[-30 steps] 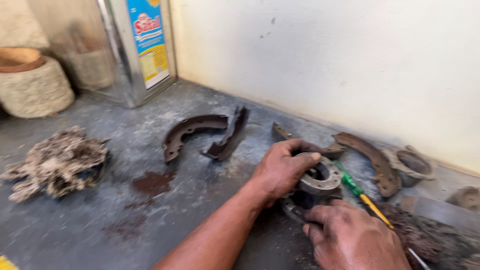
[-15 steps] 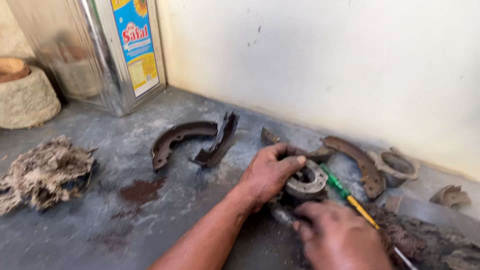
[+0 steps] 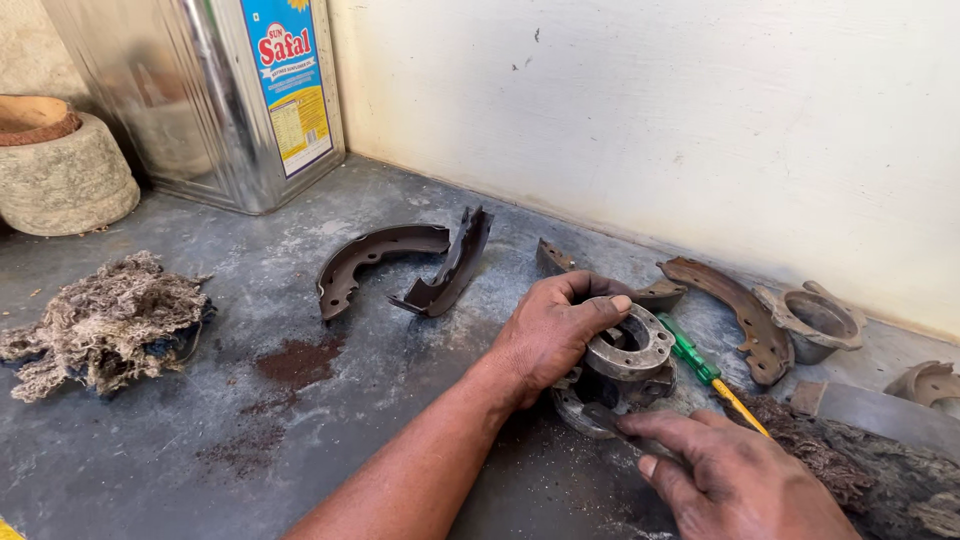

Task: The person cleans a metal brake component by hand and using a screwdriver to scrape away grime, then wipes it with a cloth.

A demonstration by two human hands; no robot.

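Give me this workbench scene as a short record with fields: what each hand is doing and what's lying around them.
left hand: grips the round metal hub from its left side, thumb on the rim
right hand: presses a thin dark tool against the hub's lower edge
screwdriver: green and yellow handle, lying just right of the hub
brake shoes: curved pair, behind and left of the hands
rag wad: far left on the bench
tin can: large, by the wall

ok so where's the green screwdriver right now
In the head view, the green screwdriver lies on the floor just right of the metal hub, between it and the rusty brake shoe.
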